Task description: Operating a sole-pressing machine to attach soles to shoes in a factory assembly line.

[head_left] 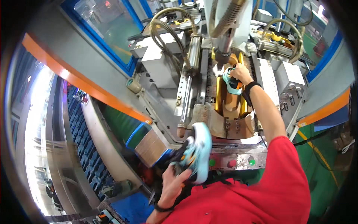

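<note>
My left hand (174,184) is closed around a pale blue and white sneaker (202,151) with black and orange parts, held tilted in front of my body. Farther off, my right hand (242,73) reaches into the machine (233,128) and grips a second shoe (234,89), teal with black and orange. That shoe lies between yellow side pads (243,105) in the press bed, below a vertical metal ram (223,48). My fingers hide part of it.
A metal cylinder (188,95) with ribbed hoses stands left of the press bed. Push buttons (232,163) line the machine's front. A blue-rimmed box (151,147) sits at its left, near a blue conveyor (84,138). Another shoe (105,217) shows at the lower left.
</note>
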A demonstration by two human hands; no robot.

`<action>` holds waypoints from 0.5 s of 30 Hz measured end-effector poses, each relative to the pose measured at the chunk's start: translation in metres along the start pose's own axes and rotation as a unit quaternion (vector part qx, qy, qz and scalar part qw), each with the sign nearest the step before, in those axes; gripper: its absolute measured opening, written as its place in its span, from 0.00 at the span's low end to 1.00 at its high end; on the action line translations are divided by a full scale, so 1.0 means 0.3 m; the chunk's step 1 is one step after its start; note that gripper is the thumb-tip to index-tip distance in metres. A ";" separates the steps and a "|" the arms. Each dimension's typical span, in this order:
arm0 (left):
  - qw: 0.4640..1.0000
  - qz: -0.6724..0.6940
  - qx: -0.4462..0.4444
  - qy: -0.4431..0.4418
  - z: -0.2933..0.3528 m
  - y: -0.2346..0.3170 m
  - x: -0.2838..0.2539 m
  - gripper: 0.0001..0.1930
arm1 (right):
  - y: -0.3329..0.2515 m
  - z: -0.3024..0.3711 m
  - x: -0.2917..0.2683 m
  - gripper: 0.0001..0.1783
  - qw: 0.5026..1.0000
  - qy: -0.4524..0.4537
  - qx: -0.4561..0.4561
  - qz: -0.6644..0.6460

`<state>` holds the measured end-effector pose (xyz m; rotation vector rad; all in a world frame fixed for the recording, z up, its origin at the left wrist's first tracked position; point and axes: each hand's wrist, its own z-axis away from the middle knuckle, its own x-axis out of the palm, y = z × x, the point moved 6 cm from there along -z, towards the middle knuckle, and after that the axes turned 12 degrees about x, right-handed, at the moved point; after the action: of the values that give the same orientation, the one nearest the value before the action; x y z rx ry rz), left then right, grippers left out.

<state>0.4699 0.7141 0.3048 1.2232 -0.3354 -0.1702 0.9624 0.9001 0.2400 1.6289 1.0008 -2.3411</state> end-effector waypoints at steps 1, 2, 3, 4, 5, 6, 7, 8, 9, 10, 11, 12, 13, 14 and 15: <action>0.999 0.017 0.012 0.033 0.063 0.022 -0.043 0.25 | 0.027 -0.080 0.073 0.27 0.997 0.073 -0.016 0.036; 0.995 0.006 0.033 0.095 0.130 0.048 -0.102 0.24 | -0.032 -0.018 0.117 0.26 0.997 0.060 -0.011 0.035; 0.987 0.019 0.046 0.156 0.191 0.046 -0.145 0.23 | -0.032 -0.019 0.158 0.25 0.997 0.068 0.012 0.026; 0.978 0.029 0.063 0.195 0.238 0.030 -0.185 0.22 | -0.031 -0.018 0.177 0.24 0.994 0.105 0.015 0.025; 0.967 0.040 0.079 0.239 0.290 0.005 -0.224 0.21 | -0.041 0.007 0.197 0.23 0.990 0.138 0.014 0.026; 0.964 0.041 0.079 0.250 0.340 -0.024 -0.238 0.21 | -0.030 -0.006 0.214 0.22 0.985 0.168 0.005 0.025; 0.954 0.063 0.091 0.277 0.386 -0.054 -0.254 0.20 | -0.016 -0.035 0.215 0.22 0.982 0.188 -0.004 0.031; 0.941 0.087 0.107 0.308 0.426 -0.080 -0.273 0.19 | 0.029 -0.102 0.238 0.24 0.986 0.164 0.015 0.005; 0.932 0.088 0.114 0.333 0.467 -0.102 -0.290 0.19 | 0.020 -0.103 0.261 0.27 0.993 0.096 -0.067 -0.006; 0.923 0.114 0.089 0.356 0.508 -0.142 -0.292 0.20 | -0.005 -0.042 0.237 0.27 0.986 0.133 -0.095 0.033; 0.907 0.142 0.070 0.390 0.560 -0.188 -0.295 0.21 | -0.078 0.097 0.194 0.23 0.982 0.144 -0.118 0.036; 0.900 0.148 0.072 0.403 0.583 -0.244 -0.301 0.21 | -0.123 0.286 0.147 0.18 0.969 0.087 -0.230 -0.015; 0.894 0.160 0.075 0.411 0.603 -0.299 -0.302 0.21 | -0.073 0.404 0.131 0.14 0.940 0.097 -0.307 -0.113; 0.884 0.177 0.082 0.424 0.626 -0.330 -0.294 0.21 | -0.139 0.722 0.076 0.13 0.946 0.042 -0.304 -0.107; 0.873 0.194 0.092 0.438 0.641 -0.357 -0.288 0.20 | -0.111 0.875 0.174 0.12 0.930 0.027 -0.353 -0.096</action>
<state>0.3287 0.5330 0.2478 1.2680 0.2129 0.7725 0.7177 0.7888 0.2626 1.3374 1.8078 -1.6953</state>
